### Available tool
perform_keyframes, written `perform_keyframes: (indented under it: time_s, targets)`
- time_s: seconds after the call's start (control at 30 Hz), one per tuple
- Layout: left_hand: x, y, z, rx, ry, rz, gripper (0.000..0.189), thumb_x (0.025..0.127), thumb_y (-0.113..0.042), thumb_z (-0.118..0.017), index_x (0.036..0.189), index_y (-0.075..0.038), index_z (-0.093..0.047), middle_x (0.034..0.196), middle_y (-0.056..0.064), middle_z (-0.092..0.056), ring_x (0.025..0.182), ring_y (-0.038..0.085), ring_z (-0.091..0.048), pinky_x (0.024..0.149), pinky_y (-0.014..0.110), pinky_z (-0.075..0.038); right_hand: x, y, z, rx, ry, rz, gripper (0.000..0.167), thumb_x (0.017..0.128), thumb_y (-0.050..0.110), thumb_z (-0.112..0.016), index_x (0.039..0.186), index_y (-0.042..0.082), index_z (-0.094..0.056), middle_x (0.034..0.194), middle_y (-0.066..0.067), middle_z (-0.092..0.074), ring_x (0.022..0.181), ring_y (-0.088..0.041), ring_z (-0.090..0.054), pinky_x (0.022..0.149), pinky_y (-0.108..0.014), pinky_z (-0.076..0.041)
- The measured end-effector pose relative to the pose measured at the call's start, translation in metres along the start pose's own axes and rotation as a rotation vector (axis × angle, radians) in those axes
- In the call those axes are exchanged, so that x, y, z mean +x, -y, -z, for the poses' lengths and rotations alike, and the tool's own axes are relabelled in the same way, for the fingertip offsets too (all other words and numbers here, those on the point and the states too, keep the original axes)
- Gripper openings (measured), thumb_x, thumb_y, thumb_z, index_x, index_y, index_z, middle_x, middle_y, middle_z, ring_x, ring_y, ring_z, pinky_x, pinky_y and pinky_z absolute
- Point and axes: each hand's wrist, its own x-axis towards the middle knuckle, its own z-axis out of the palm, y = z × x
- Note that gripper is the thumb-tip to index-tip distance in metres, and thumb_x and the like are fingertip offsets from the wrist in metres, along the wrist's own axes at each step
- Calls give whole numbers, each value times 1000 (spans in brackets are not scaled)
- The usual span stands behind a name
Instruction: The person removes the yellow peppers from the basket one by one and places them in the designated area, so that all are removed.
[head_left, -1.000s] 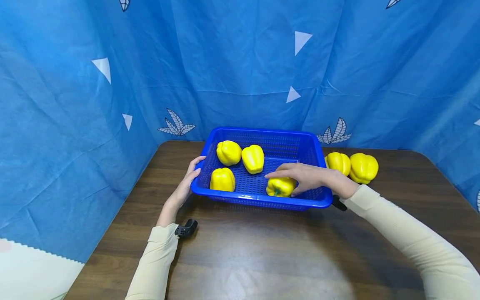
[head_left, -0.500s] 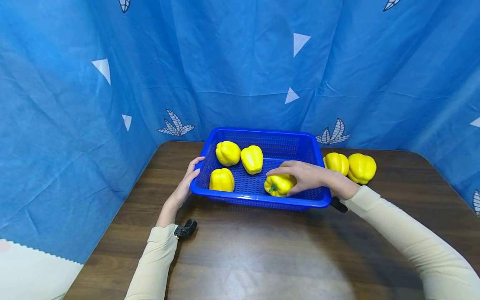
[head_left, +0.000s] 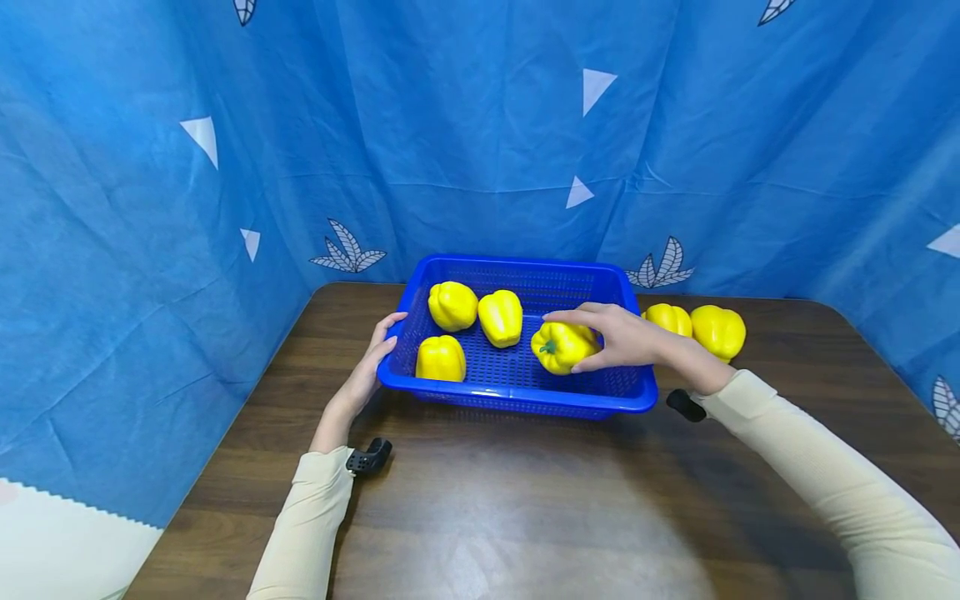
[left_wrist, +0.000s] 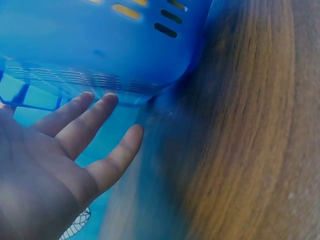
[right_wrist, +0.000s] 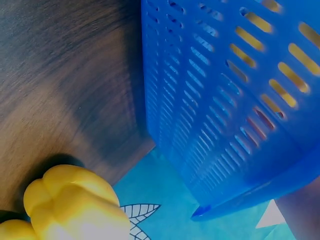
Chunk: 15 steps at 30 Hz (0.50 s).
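At the left end of the blue perforated plastic basket, the left hand rests on the rim with its fingers extended, apparently steadying it; inside the basket, toward that end, lie three glossy yellow lobed bell peppers, namely the back-left pepper, the front-left pepper and the middle pepper; right of these, within the basket, the right hand grasps a glossy yellow bell pepper with a green stem; the step in hand looks like shifting peppers across the basket's right side, though which way cannot be told; the next move calls for a firm hold on the smooth skin, with lift enough to clear the rim if the pepper leaves, or a soft release if it remains; beyond the basket's right side, on the dark wood-grain counter, sit two more yellow bell peppers.

The basket's near rim hides the foot of the front-left pepper; whether the held one touches the basket's floor is unclear; right of the basket, the wrist partly covers the pair; the right wrist view shows mostly basket wall, not the grasp.
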Motion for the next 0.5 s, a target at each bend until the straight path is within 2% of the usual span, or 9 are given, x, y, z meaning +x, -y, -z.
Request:
perform_keyframes:
  time_s: [0.13,0.23,0.37,0.5]
  targets:
    - [0,0,0,7,-2,2,51,100,-32,-23,147,-21,-8,155,9,-1,140,39,-15,112,64,-20,-2,-1,2,-16,-48,-5,74,74,40,-77,139,25,-44,108,-3,-60,87,-14,-49,65,-24,-45]
    - [-1,0,0,22,-4,-3,51,99,-32,-24,147,-22,-8,156,8,-1,140,40,-14,111,64,-21,-3,0,5,-6,-81,-25,75,73,40,-77,139,25,-44,111,-5,-60,89,-16,-50,66,-23,-47]
    - [-1,1,0,27,-2,-11,51,99,-32,-23,147,-21,-8,156,8,-1,140,40,-15,111,64,-22,-6,2,8,33,-134,-56,75,74,38,-77,140,25,-43,121,-8,-58,100,-19,-54,74,-31,-56]
    - [-1,0,0,18,1,-13,51,100,-32,-23,147,-21,-9,155,9,-1,140,39,-15,112,64,-21,-10,2,10,80,-196,-57,77,75,31,-78,141,21,-40,129,-11,-54,106,-22,-53,77,-40,-58]
